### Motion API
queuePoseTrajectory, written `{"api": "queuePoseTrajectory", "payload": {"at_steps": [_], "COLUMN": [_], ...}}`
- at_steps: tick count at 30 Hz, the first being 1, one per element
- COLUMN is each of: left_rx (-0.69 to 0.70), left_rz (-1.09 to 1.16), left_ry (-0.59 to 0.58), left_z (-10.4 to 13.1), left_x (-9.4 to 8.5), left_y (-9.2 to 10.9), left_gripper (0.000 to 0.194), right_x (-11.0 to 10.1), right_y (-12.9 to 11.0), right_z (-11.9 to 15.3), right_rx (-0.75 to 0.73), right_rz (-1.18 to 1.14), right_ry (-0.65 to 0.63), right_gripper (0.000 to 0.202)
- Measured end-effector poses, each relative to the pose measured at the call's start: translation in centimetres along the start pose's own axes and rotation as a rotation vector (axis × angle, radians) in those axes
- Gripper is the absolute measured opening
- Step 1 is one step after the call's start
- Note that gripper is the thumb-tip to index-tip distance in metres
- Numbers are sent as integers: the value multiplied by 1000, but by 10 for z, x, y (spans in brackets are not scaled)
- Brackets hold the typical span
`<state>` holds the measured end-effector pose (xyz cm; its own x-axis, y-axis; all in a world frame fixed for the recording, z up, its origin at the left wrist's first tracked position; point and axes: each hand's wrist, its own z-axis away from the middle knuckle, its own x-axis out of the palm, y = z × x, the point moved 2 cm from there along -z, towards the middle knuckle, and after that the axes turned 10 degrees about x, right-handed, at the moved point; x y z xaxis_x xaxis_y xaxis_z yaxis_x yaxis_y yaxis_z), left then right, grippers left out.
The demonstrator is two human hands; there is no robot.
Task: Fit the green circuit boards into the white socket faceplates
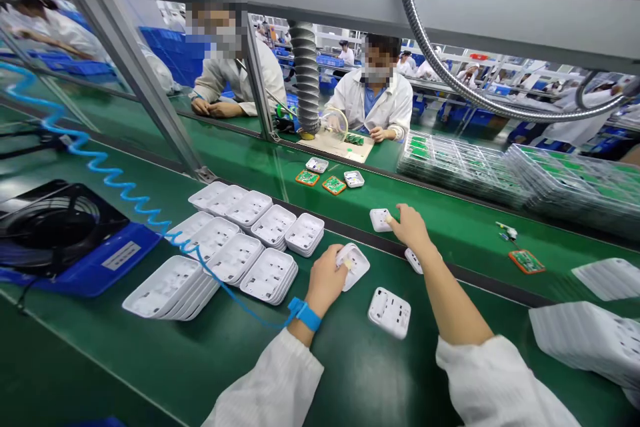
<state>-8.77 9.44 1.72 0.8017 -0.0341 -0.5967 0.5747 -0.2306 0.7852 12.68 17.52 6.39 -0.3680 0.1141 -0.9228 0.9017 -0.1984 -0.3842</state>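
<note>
My left hand, with a blue wrist strap, is closed on a white plastic shell tilted above the green bench. Farther up, my right hand reaches over the green belt and pinches the edge of another white shell. A white cover with slots lies on the bench between my forearms. Partly behind my right forearm is a small white piece. Left of my left hand stand several stacks of white shells.
Orange-edged green boards lie on the belt, another at right. Clear trays stand behind, white stacks at right. A fan and coiled blue cord are left. Two people sit opposite, beyond a metal frame.
</note>
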Motion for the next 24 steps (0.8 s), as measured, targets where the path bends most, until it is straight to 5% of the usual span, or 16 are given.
{"api": "queuePoseTrajectory", "payload": {"at_steps": [3,8,17,20,24], "left_rx": [-144,-150,-68,-48,-35], "left_rz": [27,37,-82,-170,-214], "left_ry": [-31,-24,-14,-11,-10], "left_z": [-4,-1,-1,0,1], "left_x": [-5,-4,-2,-2,-1], "left_y": [-12,-8,-8,-6,-5], "left_gripper": [30,29,29,28,27], "right_x": [2,-4,69,65,33], "right_y": [18,46,-56,-58,-28], "right_z": [-13,-6,-21,-18,9], "right_rx": [-15,-25,24,12,-82], "right_rz": [97,125,107,93,-122], "right_ry": [-46,-111,7,-30,-126], "right_gripper": [36,31,58,54,58]}}
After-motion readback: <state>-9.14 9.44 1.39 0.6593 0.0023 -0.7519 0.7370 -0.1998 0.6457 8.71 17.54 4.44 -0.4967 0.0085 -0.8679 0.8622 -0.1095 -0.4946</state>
